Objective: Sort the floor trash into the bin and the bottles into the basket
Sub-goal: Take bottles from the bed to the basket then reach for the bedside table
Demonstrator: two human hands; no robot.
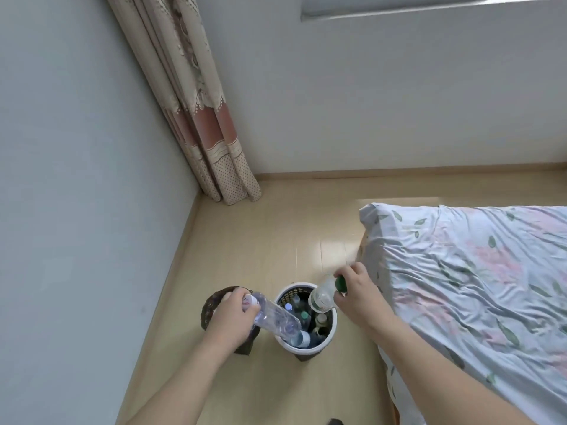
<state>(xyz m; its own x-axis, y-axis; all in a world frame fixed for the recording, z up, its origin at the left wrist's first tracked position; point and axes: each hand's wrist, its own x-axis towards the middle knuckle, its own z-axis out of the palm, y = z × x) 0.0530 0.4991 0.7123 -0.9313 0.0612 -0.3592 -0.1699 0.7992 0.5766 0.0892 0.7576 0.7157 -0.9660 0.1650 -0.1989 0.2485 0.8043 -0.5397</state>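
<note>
A white round basket [333, 328] stands on the wooden floor and holds several plastic bottles. My left hand [234, 314] grips a clear bottle with a white cap [276, 320] near its neck, its base tilted down over the basket's near rim. My right hand [357, 294] holds a second clear bottle with a green cap [322, 297] by the cap end, angled over the basket's right rim. A dark bin lined with a dark bag [211, 305] stands just left of the basket, mostly hidden behind my left hand.
A bed with a floral sheet [475, 286] fills the right side, its corner close to the basket. A patterned curtain [211, 142] hangs in the far corner. Pale walls close in the left and the back. Bare wooden floor [276, 234] lies beyond the basket.
</note>
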